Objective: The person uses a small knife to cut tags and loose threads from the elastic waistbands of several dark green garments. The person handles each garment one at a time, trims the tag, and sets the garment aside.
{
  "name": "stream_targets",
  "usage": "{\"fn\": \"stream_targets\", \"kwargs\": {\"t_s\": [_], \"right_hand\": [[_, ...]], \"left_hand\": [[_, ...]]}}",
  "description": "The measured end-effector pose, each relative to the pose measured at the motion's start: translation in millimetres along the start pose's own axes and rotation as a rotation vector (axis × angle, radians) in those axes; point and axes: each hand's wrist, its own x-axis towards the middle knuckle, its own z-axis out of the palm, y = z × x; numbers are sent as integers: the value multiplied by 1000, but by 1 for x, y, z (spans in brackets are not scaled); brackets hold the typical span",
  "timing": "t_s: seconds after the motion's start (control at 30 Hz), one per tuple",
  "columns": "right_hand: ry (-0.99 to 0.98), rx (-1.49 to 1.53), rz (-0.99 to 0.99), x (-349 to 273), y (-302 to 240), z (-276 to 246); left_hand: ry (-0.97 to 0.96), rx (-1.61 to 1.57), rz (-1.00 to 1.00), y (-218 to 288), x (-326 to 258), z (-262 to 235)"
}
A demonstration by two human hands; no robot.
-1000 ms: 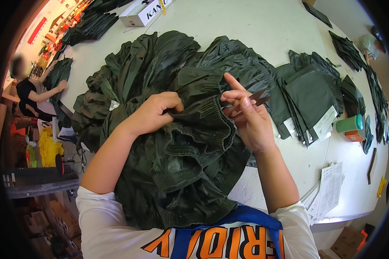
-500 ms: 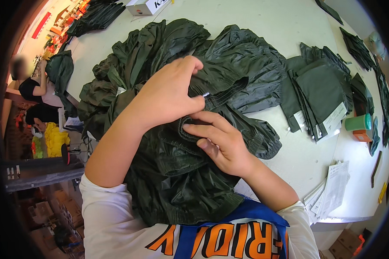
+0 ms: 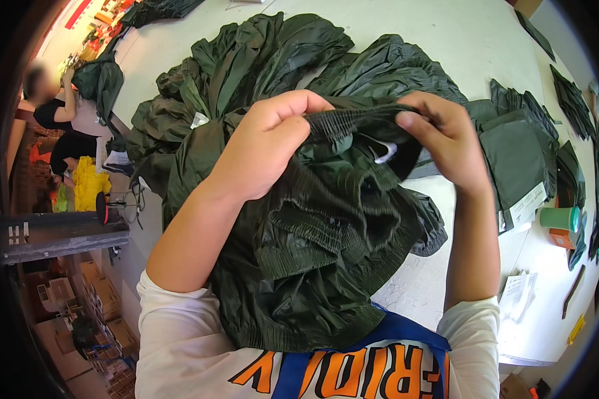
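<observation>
A dark green garment [image 3: 319,226] of thin, crinkled fabric lies bunched in front of me, its gathered elastic edges showing. My left hand [image 3: 273,143] pinches one end of an elastic waistband [image 3: 359,120]. At the other end, my right hand [image 3: 449,136] grips the same band, thumb in front and fingers behind. Between the two hands the band is lifted and stretched, its opening toward me. Inside hangs a small white label [image 3: 383,151]. More dark green garments [image 3: 246,66] are heaped just beyond, partly hidden by my hands.
Folded dark green pieces with white papers [image 3: 527,203] lie on the white table [image 3: 412,282] at the right. Near them stand a green-lidded container [image 3: 558,218] and an orange box [image 3: 563,238]. Loose paper sheets [image 3: 518,296] rest at the near right. A co-worker [image 3: 50,100] handles dark fabric at the far left.
My right hand has moved up and right from the folds to the waistband. The band is now raised and spread between both hands, and its white label shows more fully.
</observation>
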Motion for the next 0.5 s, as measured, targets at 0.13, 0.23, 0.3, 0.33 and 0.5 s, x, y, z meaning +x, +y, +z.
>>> {"fn": "stream_targets", "kwargs": {"t_s": [0.13,0.23,0.3,0.33,0.5], "right_hand": [[125,153,-27,3,-2,3],[393,89,-58,-6,-14,20],[537,183,-193,-21,-10,29],[450,153,-118,-37,-12,30],[67,-271,-331,-60,-20,66]], "left_hand": [[-8,4,39,-2,-1,0],[48,135,131,-5,-5,-1],[81,191,193,0,-13,2],[91,334,318,-2,-12,1],[-36,898,479,15,-21,-7]]}}
